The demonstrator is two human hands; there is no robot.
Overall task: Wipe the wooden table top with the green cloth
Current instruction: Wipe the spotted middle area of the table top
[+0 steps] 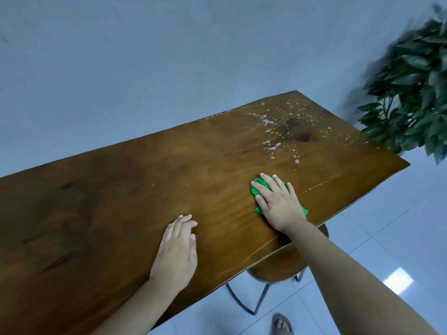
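Observation:
A long brown wooden table top (pixel 121 201) fills the middle of the head view. White droplets and foam streaks (pixel 273 131) speckle its far right end. My right hand (pixel 278 201) lies flat, fingers spread, pressing a crumpled green cloth (pixel 257 186) onto the wood near the front right edge; most of the cloth is hidden under the palm. My left hand (pixel 177 247) rests flat on the bare wood to the left of it, fingers together, holding nothing.
A leafy green plant (pixel 411 93) stands past the table's right end. A round wooden stool on dark metal legs (pixel 278 269) sits under the front edge. Pale floor tiles lie to the right, a sandalled foot (pixel 281 325) below. A grey wall runs behind.

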